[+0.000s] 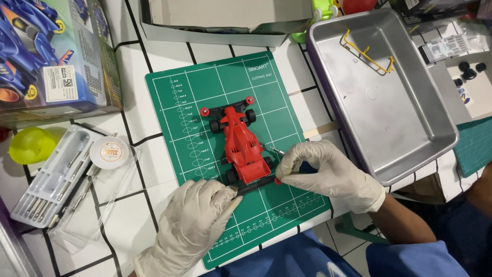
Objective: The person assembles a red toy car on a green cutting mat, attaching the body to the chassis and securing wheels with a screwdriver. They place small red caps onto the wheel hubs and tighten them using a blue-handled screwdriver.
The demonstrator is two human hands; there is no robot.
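- The red model race car [239,143] lies flat on the green cutting mat [287,205], near the mat's middle, its black rear bar toward the person.
- The left hand [192,225], in a pale glove, rests at the near-left corner of the car; its grip is loosely closed, fingertips pressing the black bar at the car's rear end.
- The right hand [328,172], also gloved, sits just right of the car's rear; its grip is pinched shut around a small screwdriver [277,151] whose metal tip points at the car's side, with a finger touching the small red roller at the bar's end.
- Judged by its looks, the car is light, hollow hard plastic: stiff in the body, but thin at the bar, rollers and wing, which could snap or pop off. The gloves may slip on the smooth shell.
- The safest hold seems to be across the broad body between the wheels, not by the bar ends.
- Right of the mat stands a metal tray [425,138]; left of it lies a clear tool case [51,179].
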